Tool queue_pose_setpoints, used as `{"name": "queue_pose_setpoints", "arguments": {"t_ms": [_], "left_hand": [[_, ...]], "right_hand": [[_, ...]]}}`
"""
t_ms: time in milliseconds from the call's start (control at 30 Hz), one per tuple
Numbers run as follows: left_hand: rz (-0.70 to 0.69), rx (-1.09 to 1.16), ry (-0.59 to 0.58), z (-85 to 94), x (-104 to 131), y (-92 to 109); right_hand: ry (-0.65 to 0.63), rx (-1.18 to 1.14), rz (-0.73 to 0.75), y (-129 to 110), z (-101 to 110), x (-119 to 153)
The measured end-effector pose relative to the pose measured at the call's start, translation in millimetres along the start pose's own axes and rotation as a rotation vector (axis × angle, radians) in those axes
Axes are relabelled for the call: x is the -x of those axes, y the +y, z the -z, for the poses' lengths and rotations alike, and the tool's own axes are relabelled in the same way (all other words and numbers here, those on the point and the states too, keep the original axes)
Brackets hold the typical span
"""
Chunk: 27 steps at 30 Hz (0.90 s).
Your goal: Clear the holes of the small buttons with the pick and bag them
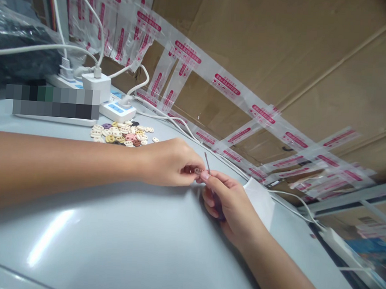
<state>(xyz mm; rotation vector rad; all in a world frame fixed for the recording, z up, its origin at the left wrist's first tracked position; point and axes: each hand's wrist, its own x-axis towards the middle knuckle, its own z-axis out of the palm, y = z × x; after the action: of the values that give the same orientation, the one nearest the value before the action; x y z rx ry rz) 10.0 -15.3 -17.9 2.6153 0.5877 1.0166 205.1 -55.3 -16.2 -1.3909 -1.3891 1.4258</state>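
My left hand (pixel 175 163) reaches across from the left, fingertips pinched on a small oval button-like piece (pixel 198 171) with openings in it. Against it from the right comes my right hand (pixel 230 200), its thumb and finger touching the same spot. Wrapped in the right fingers is a screwdriver-like tool with a dark handle (pixel 219 208); its thin shaft (pixel 207 162) points up and away past the fingertips. The exact shape of the tool's tip is too small to tell. Beyond my left wrist lies a pile of similar pieces (pixel 123 133), cream, yellow, pink, brown and black.
White power strips (pixel 118 110) with plugs and cables stand at the back left. A taped cardboard wall (pixel 236 94) rises behind the light grey table (pixel 113 240). White paper (pixel 261 202) lies beyond my right hand; another white strip (pixel 347 252) sits past the right edge.
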Motion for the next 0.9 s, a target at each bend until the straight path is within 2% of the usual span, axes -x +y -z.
{"name": "queue_pose_setpoints", "arguments": {"t_ms": [133, 533, 900], "left_hand": [[-0.081, -0.063, 0.001, -1.0, -0.1, -1.4], [-0.111, -0.300, -0.046, -7.0, 3.6, 1.7], [-0.125, -0.306, -0.059, -3.7, 2.4, 5.3]], "right_hand": [[0.002, 0.004, 0.021, 1.2, 0.1, 0.7], [0.048, -0.061, 0.001, -1.2, -7.7, 5.4], [0.072, -0.074, 0.021, -2.6, -8.3, 10.4]]}}
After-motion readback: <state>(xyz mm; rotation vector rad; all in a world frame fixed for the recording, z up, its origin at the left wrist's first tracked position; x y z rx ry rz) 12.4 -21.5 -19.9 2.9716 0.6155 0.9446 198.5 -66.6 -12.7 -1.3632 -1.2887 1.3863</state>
